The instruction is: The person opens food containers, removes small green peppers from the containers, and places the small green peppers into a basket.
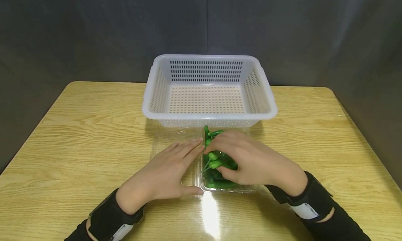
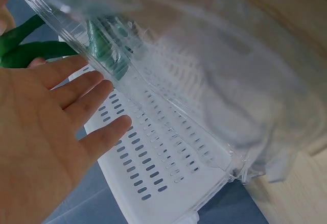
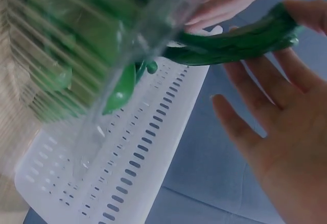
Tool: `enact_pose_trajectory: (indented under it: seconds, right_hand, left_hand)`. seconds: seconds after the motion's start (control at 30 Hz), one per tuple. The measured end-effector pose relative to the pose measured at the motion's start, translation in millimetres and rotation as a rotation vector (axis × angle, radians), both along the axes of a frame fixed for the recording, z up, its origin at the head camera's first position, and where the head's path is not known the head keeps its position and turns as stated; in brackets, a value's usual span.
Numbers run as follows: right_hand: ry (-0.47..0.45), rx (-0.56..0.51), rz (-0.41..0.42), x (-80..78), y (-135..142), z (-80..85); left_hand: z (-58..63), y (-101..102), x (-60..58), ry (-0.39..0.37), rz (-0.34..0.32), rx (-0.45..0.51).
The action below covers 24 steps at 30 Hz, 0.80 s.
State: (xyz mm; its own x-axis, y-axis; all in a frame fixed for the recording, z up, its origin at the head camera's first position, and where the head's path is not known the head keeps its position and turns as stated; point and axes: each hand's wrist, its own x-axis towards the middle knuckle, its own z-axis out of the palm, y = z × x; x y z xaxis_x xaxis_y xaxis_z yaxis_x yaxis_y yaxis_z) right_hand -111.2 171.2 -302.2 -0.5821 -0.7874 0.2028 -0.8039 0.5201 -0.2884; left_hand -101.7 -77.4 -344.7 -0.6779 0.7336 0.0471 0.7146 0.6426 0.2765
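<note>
Head view: a clear plastic box [image 1: 201, 180] lies open on the counter [image 1: 78, 147], on the near side of a white basket [image 1: 208, 116]; its right half holds the green peppers [image 1: 221, 183]. The right hand [image 1: 254, 160] is bent over that half, fingers curled about some peppers; the left hand [image 1: 166, 174] lies over the other half with fingers straight, tips by the seam. The step in hand looks like picking peppers out of the box; the next move, I judge, calls for a firm hold and a lift past the rim without dragging others along.

Left wrist view: the left fingers are spread and grip nothing, close to the box's edge. Two peppers show beyond them, near the right fingers.

Right wrist view: the right thumb and fingers pinch at least one dark green pepper [image 3: 235, 48]; I cannot tell here whether a second is held. More peppers lie behind the ribbed plastic.

Counted: one basket, one box in two halves, two hands; the peppers overlap too much for a total.
</note>
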Motion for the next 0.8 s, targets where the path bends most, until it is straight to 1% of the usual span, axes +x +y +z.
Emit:
enact_pose_trajectory:
  seconds: [0.4, 0.57, 0.8]
  right_hand:
    - [0.086, -0.192, 0.034, -1.0, 6.1, 8.2]
    - [0.136, -0.303, 0.072, -3.2, 7.3, 10.6]
    - [0.224, -0.46, 0.104, -7.9, 8.3, 16.0]
  left_hand:
    - [0.0, 0.2, 0.3, -0.005, 0.012, -0.014]
    - [0.2, -0.1, 0.9, -0.005, 0.006, -0.01]
    - [-0.2, 0.5, 0.5, 0.011, 0.001, -0.009]
